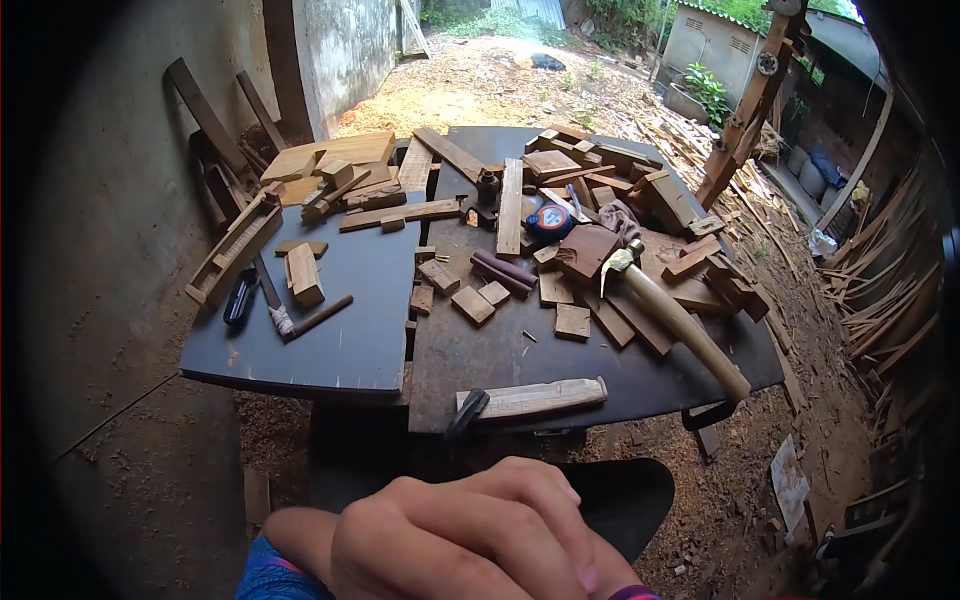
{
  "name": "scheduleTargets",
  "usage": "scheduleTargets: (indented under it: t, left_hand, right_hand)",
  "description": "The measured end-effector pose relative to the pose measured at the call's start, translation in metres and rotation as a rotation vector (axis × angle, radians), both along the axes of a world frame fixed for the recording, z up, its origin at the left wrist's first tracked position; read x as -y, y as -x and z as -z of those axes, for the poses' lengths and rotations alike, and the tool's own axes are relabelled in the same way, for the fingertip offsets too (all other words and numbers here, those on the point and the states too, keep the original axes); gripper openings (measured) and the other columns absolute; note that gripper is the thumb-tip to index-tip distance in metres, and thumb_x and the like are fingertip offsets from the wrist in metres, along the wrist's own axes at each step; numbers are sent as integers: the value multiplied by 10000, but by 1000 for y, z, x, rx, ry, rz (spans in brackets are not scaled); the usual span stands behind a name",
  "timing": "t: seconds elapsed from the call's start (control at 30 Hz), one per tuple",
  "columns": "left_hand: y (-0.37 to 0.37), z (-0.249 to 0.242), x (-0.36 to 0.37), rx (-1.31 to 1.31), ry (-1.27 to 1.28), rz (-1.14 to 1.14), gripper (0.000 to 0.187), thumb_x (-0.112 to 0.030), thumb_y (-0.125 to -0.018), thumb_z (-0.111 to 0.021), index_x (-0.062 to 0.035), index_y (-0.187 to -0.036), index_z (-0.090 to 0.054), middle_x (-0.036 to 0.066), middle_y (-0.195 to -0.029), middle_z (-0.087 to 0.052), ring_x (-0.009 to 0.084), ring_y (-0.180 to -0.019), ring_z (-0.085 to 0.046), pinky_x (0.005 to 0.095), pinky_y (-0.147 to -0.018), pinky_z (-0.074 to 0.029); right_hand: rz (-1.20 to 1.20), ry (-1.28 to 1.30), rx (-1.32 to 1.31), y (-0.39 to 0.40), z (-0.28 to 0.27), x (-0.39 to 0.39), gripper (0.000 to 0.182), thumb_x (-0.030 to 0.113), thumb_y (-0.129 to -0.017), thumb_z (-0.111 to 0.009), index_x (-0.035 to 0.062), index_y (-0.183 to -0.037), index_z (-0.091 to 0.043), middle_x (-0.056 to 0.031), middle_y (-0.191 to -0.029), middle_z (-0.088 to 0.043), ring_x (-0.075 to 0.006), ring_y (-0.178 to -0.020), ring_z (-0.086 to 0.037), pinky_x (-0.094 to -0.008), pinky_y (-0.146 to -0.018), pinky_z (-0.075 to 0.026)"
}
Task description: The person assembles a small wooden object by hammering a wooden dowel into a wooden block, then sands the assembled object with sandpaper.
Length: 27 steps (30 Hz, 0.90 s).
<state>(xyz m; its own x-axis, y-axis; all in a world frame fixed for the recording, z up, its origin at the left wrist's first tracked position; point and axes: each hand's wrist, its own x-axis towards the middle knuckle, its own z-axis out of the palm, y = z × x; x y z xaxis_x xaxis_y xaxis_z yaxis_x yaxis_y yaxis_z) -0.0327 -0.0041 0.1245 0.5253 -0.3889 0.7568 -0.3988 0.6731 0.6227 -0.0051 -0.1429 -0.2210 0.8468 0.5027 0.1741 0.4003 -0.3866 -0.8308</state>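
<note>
My left hand (455, 530) is at the bottom centre, in front of the near table edge. Its fingers are bent and pressed together, pointing right, and no object shows in them. My right hand (615, 568) is against it at the lower right, mostly hidden, so its fingers cannot be made out. Nearest to the hands, a pale wood piece (540, 398) lies on the table edge beside a dark-handled tool (465, 415). Farther right, a hammer (675, 315) rests across wood blocks, its handle end over the table's right part.
The dark table (310, 350) bears wood blocks (473, 304), a blue tape measure (549, 219), a small hatchet-like tool (283, 320) and a black-handled object (241, 296). A wooden frame (235, 248) leans at the left edge. A wooden post (745, 120) stands behind at the right.
</note>
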Motion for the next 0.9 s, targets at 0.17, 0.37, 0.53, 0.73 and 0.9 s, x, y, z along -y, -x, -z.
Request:
scheduleTargets:
  t: [0.17, 0.37, 0.53, 0.73, 0.9]
  left_hand:
    - [-4, -2, 16, 104, 33, -8, 195, -201, -865, -861, -31, -897, -770, 75, -864, -737, 172, -841, -653, 343, -861, -466]
    - [-9, 10, 39, 162, 279, -61, 181, -143, -822, -888, -4, -858, -778, 71, -800, -741, 144, -805, -654, 318, -808, -459]
    - [-12, -4, 13, -53, -36, -14, 156, -167, -867, -833, -18, -902, -800, 124, -887, -765, 266, -895, -648, 410, -938, -413]
    - [0, 5, 5, -31, -343, -384, 257, -251, -862, -839, -16, -954, -789, 99, -889, -756, 244, -878, -657, 364, -906, -446]
    - [-3, 80, 15, 191, -1143, -1214, 575, -316, -820, -812, 17, -1264, -661, 156, -1192, -666, 318, -1118, -595, 450, -1038, -392]
  right_hand:
    - [39, 8, -5, 6, 6, 11, 313, 327, -1002, -548, 57, -1149, -607, -208, -1034, -609, -395, -962, -600, -530, -810, -425]
    - [34, 18, 2, 5, 9, 12, 315, 342, -998, -541, 57, -1099, -632, -216, -978, -617, -410, -914, -604, -542, -771, -418]
    - [52, 22, -2, 6, 16, 13, 325, 354, -994, -535, 58, -1057, -654, -223, -932, -623, -423, -874, -607, -552, -739, -413]
    - [101, -44, -6, -2, 17, 7, 326, 353, -991, -540, 55, -1052, -659, -223, -928, -627, -424, -873, -608, -553, -739, -413]
    - [15, -209, -143, -5, 11, 14, 330, 296, -987, -587, 43, -1198, -604, -201, -1096, -619, -383, -1030, -605, -523, -872, -434]
